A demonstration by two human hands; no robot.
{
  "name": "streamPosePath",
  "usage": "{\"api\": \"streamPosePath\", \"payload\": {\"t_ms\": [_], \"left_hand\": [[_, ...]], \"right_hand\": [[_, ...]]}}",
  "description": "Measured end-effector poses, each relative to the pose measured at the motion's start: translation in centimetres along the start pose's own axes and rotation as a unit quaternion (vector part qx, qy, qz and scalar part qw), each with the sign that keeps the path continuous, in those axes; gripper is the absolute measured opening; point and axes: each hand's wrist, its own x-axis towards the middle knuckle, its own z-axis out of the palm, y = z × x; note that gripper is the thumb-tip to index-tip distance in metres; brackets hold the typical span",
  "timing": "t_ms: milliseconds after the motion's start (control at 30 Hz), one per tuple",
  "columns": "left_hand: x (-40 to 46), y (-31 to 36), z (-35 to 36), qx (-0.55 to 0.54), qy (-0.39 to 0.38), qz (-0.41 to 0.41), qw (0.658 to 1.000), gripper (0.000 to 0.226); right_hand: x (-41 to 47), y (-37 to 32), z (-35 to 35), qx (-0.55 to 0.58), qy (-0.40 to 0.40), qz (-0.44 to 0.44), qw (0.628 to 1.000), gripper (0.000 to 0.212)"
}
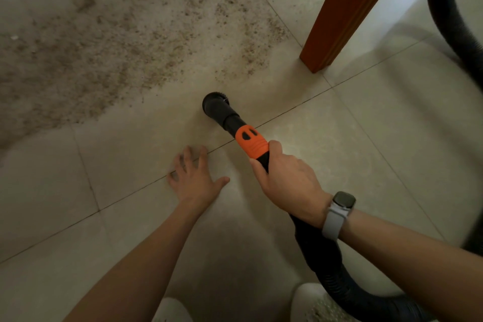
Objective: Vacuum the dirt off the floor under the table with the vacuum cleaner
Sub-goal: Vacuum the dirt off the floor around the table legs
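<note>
The hose (pixel 329 266) vanishes behind the right hand (pixel 287 180) and wrist, then runs off the bottom edge. Table leg (pixel 350 10) past that hand – cut off up top. Left hand (pixel 194 178) fingertips – blurry.

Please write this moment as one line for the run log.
right hand: grips vacuum handle | left hand: flat on floor | nozzle: short of dirt | dirt: not yet vacuumed
</note>
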Motion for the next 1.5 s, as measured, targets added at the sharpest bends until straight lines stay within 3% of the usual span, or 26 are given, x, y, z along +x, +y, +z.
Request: {"api": "streamPosePath", "payload": {"t_ms": [200,633,1067,1500], "left_hand": [[0.0,-0.1,-0.3,0.011,-0.005,0.004,1.0,0.091],[0.1,0.1,-0.4,0.002,-0.015,0.001,1.0,0.091],[0.4,0.4,-0.5,-0.023,-0.02,-0.006,1.0,0.092],[0.5,0.5,-0.7,0.04,-0.017,0.02,0.999,0.093]], "right_hand": [[3.0,-0.6,-0.7,0.053,0.015,0.015,0.998,0.038],[7.3,-2.1,-2.3,0.05,0.016,0.011,0.999,0.038],[4.9,2.0,-3.2,0.087,0.035,0.086,0.992,0.041],[6.7,5.4,-4.6,0.17,0.083,0.169,0.967,0.04]]}}
